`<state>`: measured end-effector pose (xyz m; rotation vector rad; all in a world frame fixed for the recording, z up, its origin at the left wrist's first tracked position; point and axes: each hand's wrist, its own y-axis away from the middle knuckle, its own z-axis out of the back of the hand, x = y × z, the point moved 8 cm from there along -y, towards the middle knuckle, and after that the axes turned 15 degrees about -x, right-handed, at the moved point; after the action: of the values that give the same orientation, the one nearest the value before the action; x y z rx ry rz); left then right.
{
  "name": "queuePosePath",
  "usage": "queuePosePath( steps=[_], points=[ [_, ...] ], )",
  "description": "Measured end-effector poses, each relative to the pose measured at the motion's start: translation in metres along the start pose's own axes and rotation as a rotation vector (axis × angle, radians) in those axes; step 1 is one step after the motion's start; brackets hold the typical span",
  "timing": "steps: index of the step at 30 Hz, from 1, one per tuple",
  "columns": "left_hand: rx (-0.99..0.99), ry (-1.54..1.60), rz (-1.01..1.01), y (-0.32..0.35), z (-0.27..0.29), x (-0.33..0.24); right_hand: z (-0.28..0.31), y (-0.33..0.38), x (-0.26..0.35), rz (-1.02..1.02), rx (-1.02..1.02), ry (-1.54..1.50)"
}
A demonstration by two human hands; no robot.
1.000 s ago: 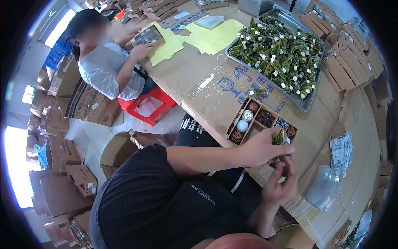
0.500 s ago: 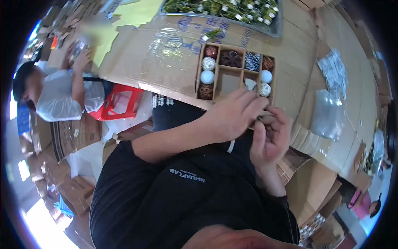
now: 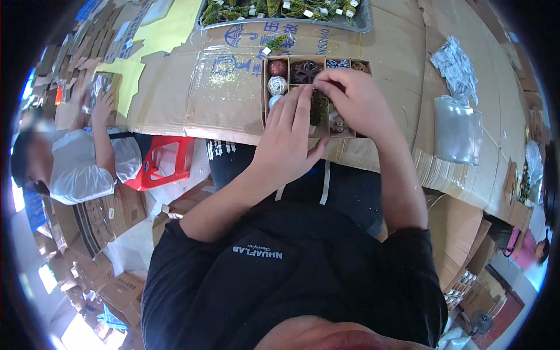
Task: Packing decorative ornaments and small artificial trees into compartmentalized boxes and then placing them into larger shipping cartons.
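Note:
A divided cardboard box [image 3: 265, 108] lies in front of me on the cardboard-covered table. In its left column show a glittery red-brown ball [image 3: 278, 68] and a white wound ball [image 3: 277, 86]; a dark brown snowflake [image 3: 305, 72] fills the top middle. A green mossy ornament [image 3: 319, 109] sits in the middle compartment, partly covered by my hands. My left hand [image 3: 286, 131] spreads over the box's left side, fingers stretched out. Over the middle, my right hand [image 3: 357, 105] has thumb and forefinger pinched near the ornament's top; its fingertips' contents are hidden. Small pale pieces [image 3: 337, 121] lie beside the ornament.
Beyond the box lie a single green ornament [image 3: 275, 44] and a metal tray [image 3: 366, 23] of similar ones. To the right are clear plastic bags [image 3: 458, 129] and crumpled pale strips [image 3: 455, 70]. At left, a co-worker [image 3: 81, 157] sits near a red stool [image 3: 169, 162] and yellow sheets [image 3: 125, 81].
My hands were together at the box's near right; now they have moved up and apart over it. The middle compartment, bare before, now holds a green ornament. The whole view has shifted somewhat.

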<state>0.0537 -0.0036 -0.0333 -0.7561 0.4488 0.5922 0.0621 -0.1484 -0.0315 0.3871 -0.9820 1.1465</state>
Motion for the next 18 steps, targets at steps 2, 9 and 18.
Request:
queuePosePath(
  steps=[2,9,18],
  points=[
    [0.008,-0.009,-0.083,0.008,0.004,-0.001,-0.019,-0.005,-0.001,0.184,0.154,0.075],
    [0.253,-0.204,-0.19,0.031,-0.025,0.009,-0.053,0.015,0.001,0.484,0.239,0.476],
    [0.025,-0.033,-0.237,0.015,0.049,0.042,0.0,-0.092,-0.007,0.25,-0.19,0.382]
  ],
)
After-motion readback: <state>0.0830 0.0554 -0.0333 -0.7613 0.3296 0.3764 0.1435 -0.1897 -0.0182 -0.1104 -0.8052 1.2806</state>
